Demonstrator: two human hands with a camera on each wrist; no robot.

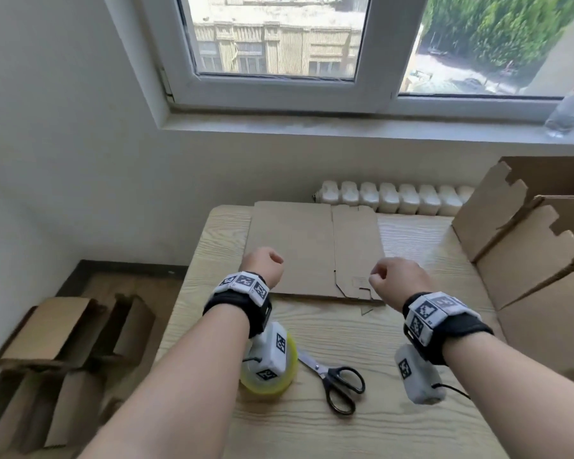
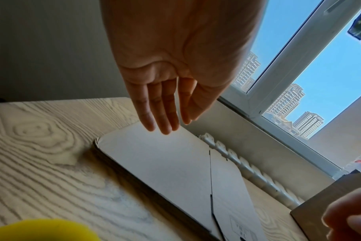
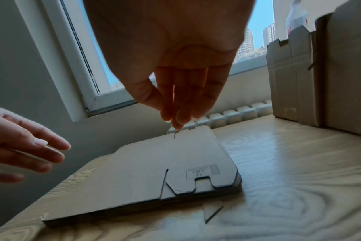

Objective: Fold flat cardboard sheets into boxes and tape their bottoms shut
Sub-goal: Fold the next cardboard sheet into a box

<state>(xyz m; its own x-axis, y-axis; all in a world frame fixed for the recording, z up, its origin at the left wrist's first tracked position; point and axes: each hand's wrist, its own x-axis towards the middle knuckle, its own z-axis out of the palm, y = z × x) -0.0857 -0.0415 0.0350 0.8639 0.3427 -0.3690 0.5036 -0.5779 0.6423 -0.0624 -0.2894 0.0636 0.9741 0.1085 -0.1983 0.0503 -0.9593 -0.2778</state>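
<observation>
On the left the left hand [image 1: 263,265] hovers above the left part of the stack of flat brown cardboard sheets [image 1: 292,250], which lies on the pale wood-grain tabletop [image 1: 338,332] toward the far edge; its fingers [image 2: 155,112] are nearly straight, close together, and hold nothing. Nearer to the person, the yellow roll of clear tape [image 1: 267,379] and the black-handled scissors [image 1: 333,379] wait just beside each other. On the right the right hand [image 1: 396,278] hangs above the notched near corner of the stack, its fingers [image 3: 181,104] gathered narrow and pointing down, also empty. I think the step is to take one sheet. It is better to catch only the top sheet at that notched corner, while the left hand presses the others flat.
</observation>
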